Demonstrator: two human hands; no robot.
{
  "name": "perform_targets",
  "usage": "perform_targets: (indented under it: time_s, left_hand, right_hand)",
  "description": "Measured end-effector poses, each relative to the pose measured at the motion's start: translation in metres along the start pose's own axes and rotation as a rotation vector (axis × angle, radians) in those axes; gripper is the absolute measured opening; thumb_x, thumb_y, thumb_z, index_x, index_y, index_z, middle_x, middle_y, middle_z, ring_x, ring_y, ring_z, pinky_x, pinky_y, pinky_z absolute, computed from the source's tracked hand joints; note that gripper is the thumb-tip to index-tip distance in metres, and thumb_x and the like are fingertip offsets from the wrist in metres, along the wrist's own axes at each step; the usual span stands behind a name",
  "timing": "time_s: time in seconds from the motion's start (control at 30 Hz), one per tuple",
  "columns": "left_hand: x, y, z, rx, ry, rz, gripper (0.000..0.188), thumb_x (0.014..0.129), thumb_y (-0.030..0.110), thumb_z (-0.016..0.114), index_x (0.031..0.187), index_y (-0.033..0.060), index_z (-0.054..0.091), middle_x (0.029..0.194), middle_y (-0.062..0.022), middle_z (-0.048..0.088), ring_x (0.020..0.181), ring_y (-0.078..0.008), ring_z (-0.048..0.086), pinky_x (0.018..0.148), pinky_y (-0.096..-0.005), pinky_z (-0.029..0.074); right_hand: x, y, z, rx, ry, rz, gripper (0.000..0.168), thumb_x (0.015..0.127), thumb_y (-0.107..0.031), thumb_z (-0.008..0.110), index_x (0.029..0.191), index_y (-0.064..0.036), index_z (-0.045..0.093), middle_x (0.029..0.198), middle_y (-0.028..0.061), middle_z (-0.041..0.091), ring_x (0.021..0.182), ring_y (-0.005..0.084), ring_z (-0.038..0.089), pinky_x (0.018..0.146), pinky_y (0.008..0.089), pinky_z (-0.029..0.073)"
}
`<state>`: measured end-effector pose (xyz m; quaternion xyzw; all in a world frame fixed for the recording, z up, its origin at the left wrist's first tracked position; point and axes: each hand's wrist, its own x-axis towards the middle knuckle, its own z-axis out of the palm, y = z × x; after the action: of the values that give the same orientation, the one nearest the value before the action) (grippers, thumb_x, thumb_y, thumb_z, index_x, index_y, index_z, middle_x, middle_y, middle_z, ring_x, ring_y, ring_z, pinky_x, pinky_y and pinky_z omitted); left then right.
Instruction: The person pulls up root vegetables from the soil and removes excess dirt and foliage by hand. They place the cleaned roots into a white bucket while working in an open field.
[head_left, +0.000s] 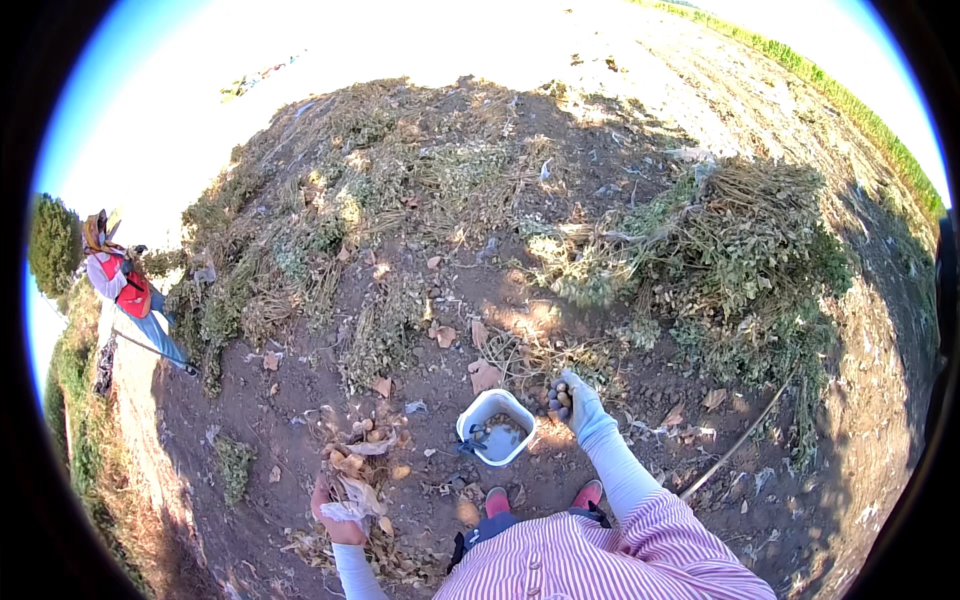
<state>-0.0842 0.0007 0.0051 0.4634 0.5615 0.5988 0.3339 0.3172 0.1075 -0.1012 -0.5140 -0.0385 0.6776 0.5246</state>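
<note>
My left hand (335, 514) is at the lower left, curled against a dry clump of peanut pods (346, 461). White plastic film (358, 499) is tangled in the clump and covers part of the fingers. Farther right, my right hand (586, 409) wears a pale glove and is closed around a cluster of small rounded things (559, 399), some dark grey and some tan. Whether some of the grey ones are coated fingertips is unclear. Between my hands a white square bucket (463, 427) stands on the soil, with small tan pieces and a dark strap inside.
Pulled plants lie in a broad heap (739, 240) at right and in rows ahead. A long thin stick (739, 446) slants across the ground at right. Near the far left edge a person (131, 289) in a red vest stands among plants. My pink shoes (496, 501) are below the bucket.
</note>
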Motion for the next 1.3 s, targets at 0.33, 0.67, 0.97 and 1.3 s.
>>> perform_targets:
  time_s: [0.33, 0.67, 0.97, 1.3]
  left_hand:
    - [-0.015, -0.084, -0.088, -0.072, 0.175, 0.012, 0.04, 0.093, 0.021, 0.053, 0.127, 0.0014, 0.05, 0.115, -0.0092, 0.059, 0.101, -0.0187, 0.058, 0.086, -0.0325, 0.048]
    - [-0.032, -0.095, -0.096, -0.072, 0.105, 0.107, 0.062, 0.086, 0.028, 0.059, 0.138, 0.0019, 0.037, 0.135, -0.0139, 0.043, 0.119, -0.0261, 0.046, 0.099, -0.0379, 0.039]
    - [0.014, -0.09, -0.05, 0.548, -0.181, 0.409, 0.067, 0.077, 0.018, 0.068, 0.137, 0.0032, 0.041, 0.139, -0.0166, 0.042, 0.124, -0.0322, 0.044, 0.104, -0.0424, 0.035]
    - [0.016, -0.127, -0.026, 0.096, -0.145, -0.063, 0.066, 0.082, 0.039, 0.06, 0.128, -0.0041, 0.042, 0.127, -0.0175, 0.05, 0.115, -0.0254, 0.053, 0.098, -0.0384, 0.042]
  right_hand:
    - [0.028, 0.06, 0.033, -0.381, -0.146, -0.078, 0.037, 0.092, -0.037, 0.059, 0.116, -0.01, 0.054, 0.105, 0.0061, 0.06, 0.075, 0.0128, 0.056, 0.076, 0.032, 0.047]
    - [0.015, 0.075, 0.051, -0.505, -0.349, -0.218, 0.022, 0.09, -0.012, 0.062, 0.109, 0.0, 0.061, 0.098, 0.0039, 0.065, 0.093, 0.0125, 0.06, 0.084, 0.026, 0.047]
    - [-0.142, 0.051, 0.143, -0.774, -0.767, -0.618, 0.027, 0.083, -0.02, 0.07, 0.104, -0.004, 0.063, 0.089, 0.004, 0.062, 0.076, 0.0131, 0.06, 0.067, 0.0281, 0.049]
    - [-0.145, 0.071, 0.155, -1.126, -0.48, -1.031, 0.028, 0.076, -0.024, 0.073, 0.092, -0.005, 0.063, 0.083, 0.0121, 0.062, 0.074, 0.0308, 0.063, 0.066, 0.0388, 0.05]
